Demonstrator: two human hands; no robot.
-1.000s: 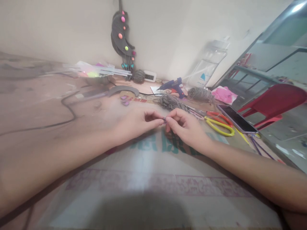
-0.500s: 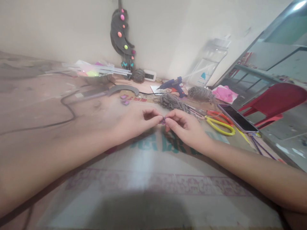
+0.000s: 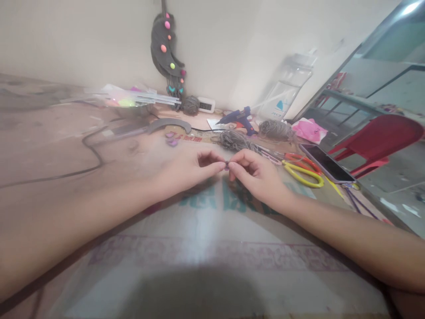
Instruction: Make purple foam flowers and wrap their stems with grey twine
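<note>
Between my two hands is a tiny purple piece (image 3: pixel 227 165), mostly covered by fingertips, so its kind is unclear. My left hand (image 3: pixel 195 170) pinches it from the left with thumb and forefinger. From the right, my right hand (image 3: pixel 254 173) grips it the same way, and the fingertips of both hands nearly meet. A few small purple pieces (image 3: pixel 171 139) lie on the table just beyond my left hand. Behind my right hand sits a loose tangle of grey yarn (image 3: pixel 237 141).
Scissors with yellow handles (image 3: pixel 303 175) and a phone (image 3: pixel 327 164) lie at the right. A blue glue gun (image 3: pixel 237 117), a grey yarn ball (image 3: pixel 191 105), a grey arc (image 3: pixel 169 125) and a clear bottle (image 3: pixel 285 86) are along the wall. A grey crescent decoration (image 3: pixel 164 48) hangs above.
Less of the purple piece shows between the fingertips now, and it appears slightly turned. Both hands keep their pinch in nearly the same place. The view has shifted slightly.
</note>
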